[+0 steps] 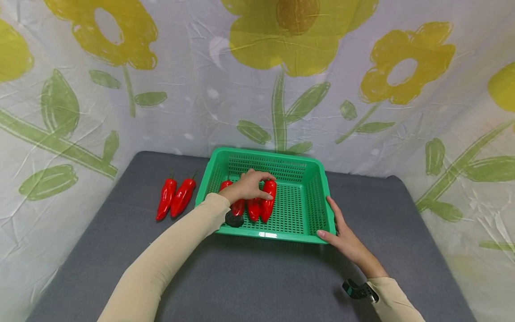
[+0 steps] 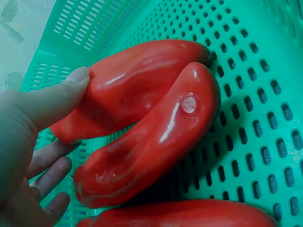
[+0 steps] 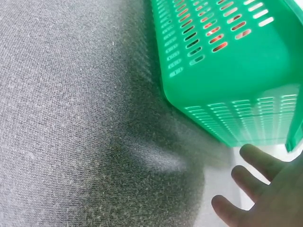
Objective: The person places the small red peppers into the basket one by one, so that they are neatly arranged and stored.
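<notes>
The rightmost red pepper (image 1: 268, 205) in the green plastic basket (image 1: 297, 238) lies left of the basket's middle, stem end toward the far wall, with the left hand (image 1: 251, 185) on it. The hold is a pinch at the stem end: the thumb on one side, at least one finger on the other, the remaining fingers loosely bent. The step in hand looks like setting this pepper into the row, though a lift out cannot be ruled out, and whether it bears fully on the basket's floor cannot be told. If it is being set down, the next move calls for spreading thumb and finger gently and raising the hand straight up, so the neighbouring pepper (image 2: 151, 137), touching its side, is not rolled. More red pepper shows to the left in the basket, partly under the hand. The left forearm comes in over the basket's near left corner, palm down. At the basket's near right corner the right hand (image 1: 344, 239) holds nothing inside; its thumb rests on the near rim, its index finger along the right rim, the other fingers spread wide outside, seemingly to steady it. Beyond the basket's left wall two red peppers (image 1: 183, 197) lie side by side on the grey bench (image 1: 257, 281).
</notes>
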The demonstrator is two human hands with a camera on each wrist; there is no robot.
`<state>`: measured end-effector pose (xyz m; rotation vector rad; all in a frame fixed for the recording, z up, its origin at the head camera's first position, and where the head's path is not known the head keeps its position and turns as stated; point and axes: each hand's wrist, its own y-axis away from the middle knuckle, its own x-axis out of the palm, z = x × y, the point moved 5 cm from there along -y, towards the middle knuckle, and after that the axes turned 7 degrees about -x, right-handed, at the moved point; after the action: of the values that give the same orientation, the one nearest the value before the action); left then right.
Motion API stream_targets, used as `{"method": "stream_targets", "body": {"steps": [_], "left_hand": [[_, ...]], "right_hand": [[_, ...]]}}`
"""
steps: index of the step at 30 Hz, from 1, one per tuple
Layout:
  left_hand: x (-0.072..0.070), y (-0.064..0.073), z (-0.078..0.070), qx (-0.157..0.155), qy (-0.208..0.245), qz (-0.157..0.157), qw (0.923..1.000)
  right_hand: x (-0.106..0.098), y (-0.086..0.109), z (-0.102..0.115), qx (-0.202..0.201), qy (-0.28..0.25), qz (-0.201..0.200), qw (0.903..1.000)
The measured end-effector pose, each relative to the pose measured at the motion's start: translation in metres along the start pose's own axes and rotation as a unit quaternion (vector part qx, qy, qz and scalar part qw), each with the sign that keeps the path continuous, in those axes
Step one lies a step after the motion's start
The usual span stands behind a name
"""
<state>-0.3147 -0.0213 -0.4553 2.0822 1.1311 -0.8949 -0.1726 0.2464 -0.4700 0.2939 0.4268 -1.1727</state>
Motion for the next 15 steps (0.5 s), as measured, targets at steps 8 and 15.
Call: {"method": "stream_targets", "body": {"steps": [8,15], "left_hand": [[0.0010,0.0017,0.0030,-0.019,-0.008,0.005,0.9998],[0.0027,0.0013,0.0053,-0.029,-0.013,0.010,0.9995]], "right_hand": [[-0.0003,-0.0005,-0.0002,-0.006,-0.001,0.000,1.0000],[-0.0005,-0.0010,0.0001,-0.012,0.002,-0.001,0.9999]]}}
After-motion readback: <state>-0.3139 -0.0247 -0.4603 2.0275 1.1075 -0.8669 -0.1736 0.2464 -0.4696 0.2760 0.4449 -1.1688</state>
